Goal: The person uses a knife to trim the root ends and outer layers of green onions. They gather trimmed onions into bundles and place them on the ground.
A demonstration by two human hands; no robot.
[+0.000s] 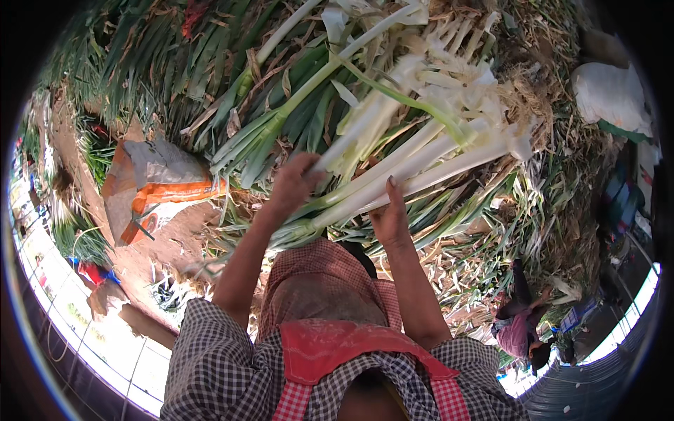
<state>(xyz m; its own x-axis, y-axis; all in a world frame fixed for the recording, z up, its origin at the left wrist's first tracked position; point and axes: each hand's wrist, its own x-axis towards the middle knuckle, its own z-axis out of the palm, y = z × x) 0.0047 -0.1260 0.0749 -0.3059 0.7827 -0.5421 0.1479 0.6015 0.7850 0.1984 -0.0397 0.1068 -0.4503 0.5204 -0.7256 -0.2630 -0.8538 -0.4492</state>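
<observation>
My right hand [388, 218] grips a bunch of long white-stemmed green onions [379, 192], its thumb on top and its fingers mostly hidden beneath. The bunch slants across my lap, with white root ends at the upper right and green leaves at the lower left. Just left of it, my left hand [296, 184] is closed around the lower part of a pale onion stalk [350, 138]. Both that hand and the stalk are motion-blurred. Loose whitish peelings [458, 87] lie around the stalks' upper ends. Beyond my hands, a single onion [310, 89] rests across the leaves.
A large heap of green onions [158, 58] spreads in front of me. An orange and white woven sack [168, 181] lies on the dirt ground [181, 234] at left. Dry leaf scraps [563, 179] cover the right side. Another person [518, 326] is farther off at lower right.
</observation>
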